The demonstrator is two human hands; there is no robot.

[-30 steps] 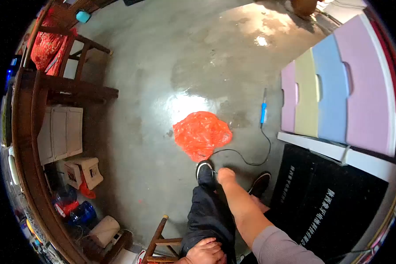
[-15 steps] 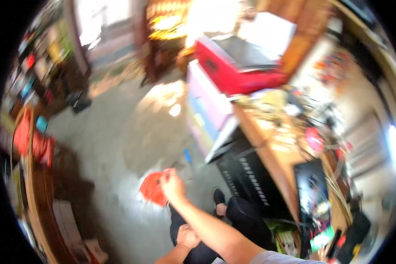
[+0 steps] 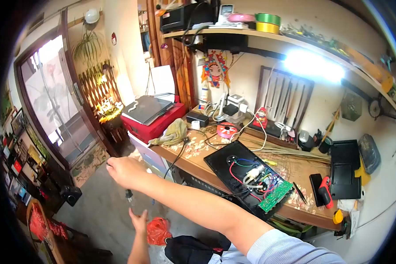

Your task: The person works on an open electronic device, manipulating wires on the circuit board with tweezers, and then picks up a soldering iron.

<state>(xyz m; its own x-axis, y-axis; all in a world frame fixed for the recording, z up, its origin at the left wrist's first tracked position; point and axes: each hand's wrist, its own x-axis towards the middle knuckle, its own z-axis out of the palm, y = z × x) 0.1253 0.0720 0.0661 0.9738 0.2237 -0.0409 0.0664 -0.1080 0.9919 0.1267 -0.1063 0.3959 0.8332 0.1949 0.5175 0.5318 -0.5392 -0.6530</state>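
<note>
My right hand [image 3: 122, 171] reaches out to the left with fingers closed. A dark bit shows at its fingertips. Just below the wrist hangs a black plug [image 3: 128, 194] with its prongs down; its power cord runs up behind the hand and seems gripped there. Lower, my left hand [image 3: 138, 219] is open under the plug, fingers apart and apparently not touching it. A red plastic bag [image 3: 158, 231] lies on the floor beside it. Right of my forearm, an opened black panel [image 3: 220, 163] with coloured wires and a green circuit board [image 3: 276, 196] rests on the workbench.
The workbench [image 3: 198, 152] also carries a red-handled tool [image 3: 325, 192], black trays [image 3: 345, 167], a pink spool [image 3: 226, 130] and a red case [image 3: 152, 125]. A lit lamp [image 3: 314, 66] hangs under the shelf. A chair [image 3: 46, 224] stands at lower left.
The view has swung up and right onto the workbench. My right hand has risen from the red bag, which now lies on the floor. My left hand has opened; the hanging plug has appeared.
</note>
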